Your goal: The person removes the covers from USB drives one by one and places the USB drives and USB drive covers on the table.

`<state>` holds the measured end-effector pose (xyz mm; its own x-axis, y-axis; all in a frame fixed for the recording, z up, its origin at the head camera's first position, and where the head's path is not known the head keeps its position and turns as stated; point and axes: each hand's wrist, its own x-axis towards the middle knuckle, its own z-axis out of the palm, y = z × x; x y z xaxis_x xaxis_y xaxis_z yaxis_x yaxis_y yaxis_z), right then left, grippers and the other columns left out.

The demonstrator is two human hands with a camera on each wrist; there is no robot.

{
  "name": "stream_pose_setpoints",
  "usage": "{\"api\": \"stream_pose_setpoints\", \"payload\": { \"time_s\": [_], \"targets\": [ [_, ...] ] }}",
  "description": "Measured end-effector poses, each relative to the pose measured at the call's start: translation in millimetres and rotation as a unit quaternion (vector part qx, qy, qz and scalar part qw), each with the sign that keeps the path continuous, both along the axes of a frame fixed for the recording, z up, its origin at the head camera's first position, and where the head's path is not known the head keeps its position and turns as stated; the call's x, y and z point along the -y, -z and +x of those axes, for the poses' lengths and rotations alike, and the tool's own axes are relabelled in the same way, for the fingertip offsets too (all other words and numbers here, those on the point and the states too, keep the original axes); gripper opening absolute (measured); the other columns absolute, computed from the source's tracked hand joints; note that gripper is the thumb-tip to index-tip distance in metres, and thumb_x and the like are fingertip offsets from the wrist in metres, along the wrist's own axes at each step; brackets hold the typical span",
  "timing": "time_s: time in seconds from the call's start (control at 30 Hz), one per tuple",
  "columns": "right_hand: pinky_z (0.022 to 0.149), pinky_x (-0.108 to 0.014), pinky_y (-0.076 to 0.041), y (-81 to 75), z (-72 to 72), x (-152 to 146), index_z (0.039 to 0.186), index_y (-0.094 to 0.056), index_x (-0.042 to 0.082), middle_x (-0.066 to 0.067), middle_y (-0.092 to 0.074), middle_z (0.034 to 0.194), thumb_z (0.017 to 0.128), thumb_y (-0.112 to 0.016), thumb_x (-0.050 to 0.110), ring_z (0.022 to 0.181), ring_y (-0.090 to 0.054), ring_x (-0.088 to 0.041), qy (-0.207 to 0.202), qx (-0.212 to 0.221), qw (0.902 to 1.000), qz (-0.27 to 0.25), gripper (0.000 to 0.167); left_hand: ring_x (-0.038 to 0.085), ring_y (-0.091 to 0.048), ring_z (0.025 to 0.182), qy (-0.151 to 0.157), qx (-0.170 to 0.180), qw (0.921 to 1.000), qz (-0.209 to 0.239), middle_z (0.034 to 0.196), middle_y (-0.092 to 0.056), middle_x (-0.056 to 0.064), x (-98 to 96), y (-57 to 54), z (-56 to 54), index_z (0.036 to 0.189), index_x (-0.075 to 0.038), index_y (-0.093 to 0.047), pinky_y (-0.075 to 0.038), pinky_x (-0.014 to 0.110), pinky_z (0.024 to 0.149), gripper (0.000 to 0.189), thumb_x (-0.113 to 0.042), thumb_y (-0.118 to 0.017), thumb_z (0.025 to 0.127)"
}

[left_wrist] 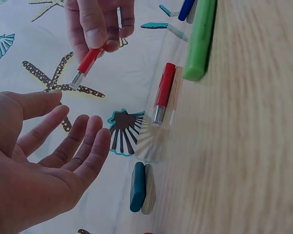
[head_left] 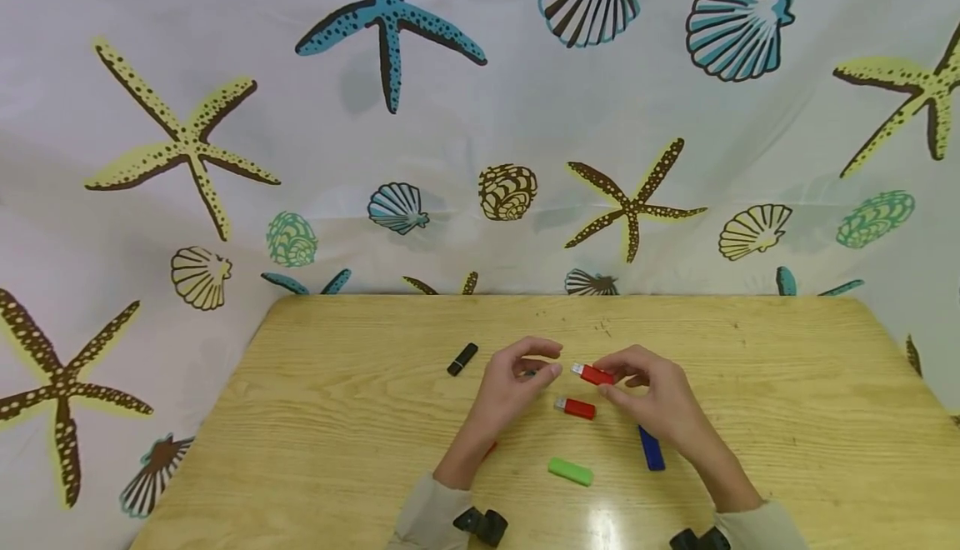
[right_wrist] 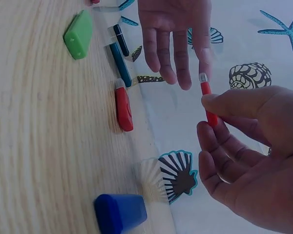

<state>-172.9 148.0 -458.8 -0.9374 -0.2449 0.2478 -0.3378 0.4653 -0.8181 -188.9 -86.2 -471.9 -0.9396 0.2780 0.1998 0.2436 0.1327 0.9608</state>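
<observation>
Between thumb and fingers my right hand (head_left: 654, 387) pinches a red USB stick (head_left: 597, 376), its metal plug pointing toward the left hand. My left hand (head_left: 508, 385) is held up facing it, fingers relaxed and apart, with nothing in them. In the right wrist view the plug end of the held stick (right_wrist: 208, 102) overlaps a left fingertip. A second red USB stick (head_left: 580, 408) lies on the table below the hands, plug to the left. The teal stick (left_wrist: 137, 187) shows on the table in the left wrist view; in the head view the left hand mostly hides it.
On the wooden table (head_left: 337, 417) lie a green stick (head_left: 570, 472) in front, a blue stick (head_left: 652, 448) by the right forearm and a black USB stick (head_left: 462, 359) at the back left. Something red (head_left: 490, 450) peeks out beside the left wrist. A patterned cloth (head_left: 480, 117) hangs behind.
</observation>
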Motion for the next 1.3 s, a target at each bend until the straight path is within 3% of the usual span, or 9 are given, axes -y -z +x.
{"api": "stream_pose_setpoints", "payload": {
  "time_s": [0.23,0.37,0.6,0.9,1.3],
  "targets": [
    [0.079,-0.038,-0.060,-5.8,-3.9,8,0.109,-0.077,0.012,0.002,-0.072,0.103,0.090,-0.080,0.005,0.092,-0.069,-0.018,-0.035,-0.023,0.9991,0.002,0.020,0.047,-0.069,0.098,0.024,0.047,0.9979,0.039,0.114,-0.066,0.017,-1.3,-0.2,1.4,0.124,-0.003,-0.069,-0.059,0.032,0.085,0.025,-0.014,-0.067,0.102],
    [0.078,-0.037,-0.060,-11.6,-10.4,10,0.108,-0.076,0.010,0.001,-0.071,0.103,0.090,-0.079,0.003,0.091,-0.070,-0.018,-0.055,-0.033,0.9979,-0.002,0.019,0.046,-0.070,0.096,0.021,0.060,0.9964,0.056,0.109,-0.067,0.017,-3.7,-2.1,0.6,0.122,0.001,-0.069,-0.060,0.034,0.084,0.025,-0.014,-0.066,0.102],
    [0.076,-0.030,-0.059,-18.1,-15.9,10,0.107,-0.077,0.009,-0.001,-0.071,0.102,0.091,-0.078,0.006,0.092,-0.069,-0.019,-0.071,-0.011,0.9973,-0.014,0.016,0.047,-0.071,0.093,0.023,0.043,0.9964,0.069,0.106,-0.066,0.023,-4.4,-6.7,0.7,0.119,0.004,-0.069,-0.061,0.036,0.083,0.021,-0.003,-0.066,0.100],
    [0.080,-0.031,-0.059,-11.9,-15.7,15,0.111,-0.075,0.006,-0.007,-0.072,0.105,0.093,-0.078,0.010,0.093,-0.068,-0.022,-0.063,0.048,0.9945,-0.068,0.019,0.051,-0.070,0.089,-0.006,0.035,0.9967,0.074,0.097,-0.069,0.020,-2.8,-4.5,2.8,0.112,0.002,-0.073,-0.061,0.036,0.080,0.016,-0.004,-0.069,0.098],
    [0.072,-0.028,-0.058,-4.2,-10.7,14,0.112,-0.075,0.006,-0.008,-0.073,0.102,0.095,-0.076,0.015,0.084,-0.071,-0.029,-0.061,0.038,0.9929,-0.094,0.019,0.040,-0.074,0.084,0.004,0.020,0.9980,0.060,0.095,-0.071,0.020,-0.2,-7.6,2.7,0.111,0.002,-0.075,-0.062,0.035,0.079,0.016,-0.002,-0.071,0.096]
  ]
}}
